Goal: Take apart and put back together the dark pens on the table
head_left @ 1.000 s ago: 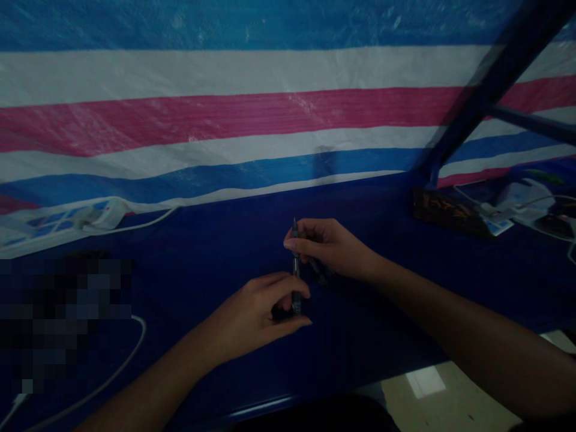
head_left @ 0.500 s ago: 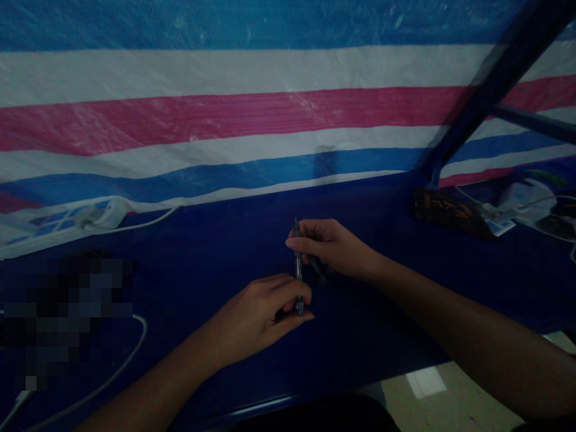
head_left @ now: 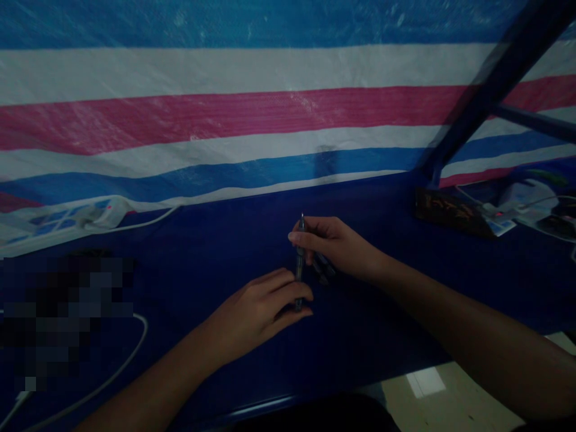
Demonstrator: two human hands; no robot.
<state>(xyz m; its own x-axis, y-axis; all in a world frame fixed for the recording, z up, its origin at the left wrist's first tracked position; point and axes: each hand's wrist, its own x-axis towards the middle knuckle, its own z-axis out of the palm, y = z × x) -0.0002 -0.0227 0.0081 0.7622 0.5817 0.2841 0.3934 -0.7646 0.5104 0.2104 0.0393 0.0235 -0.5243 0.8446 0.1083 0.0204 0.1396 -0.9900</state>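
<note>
A slim pen (head_left: 299, 270) with a clear barrel stands nearly upright in the picture, its pointed tip at the top. My right hand (head_left: 326, 240) pinches it near the tip between thumb and fingers. Lower down, my left hand (head_left: 274, 300) has its fingers closed around the pen's bottom end. Small dark pieces (head_left: 324, 269), too dim to name, show just under my right hand. Both hands are over the dark blue table (head_left: 360, 336).
White power strips lie at the left (head_left: 81, 219) and right (head_left: 504, 222), with cables. A dark box (head_left: 452, 211) sits by the blue metal frame (head_left: 477, 114). Striped sheeting (head_left: 270, 114) hangs behind; a white cable (head_left: 130, 354) curves at lower left.
The pen's tip has shifted slightly right and up, so the pen leans a little. My right hand's fingertips have moved slightly up; my left hand stays around the lower end.
</note>
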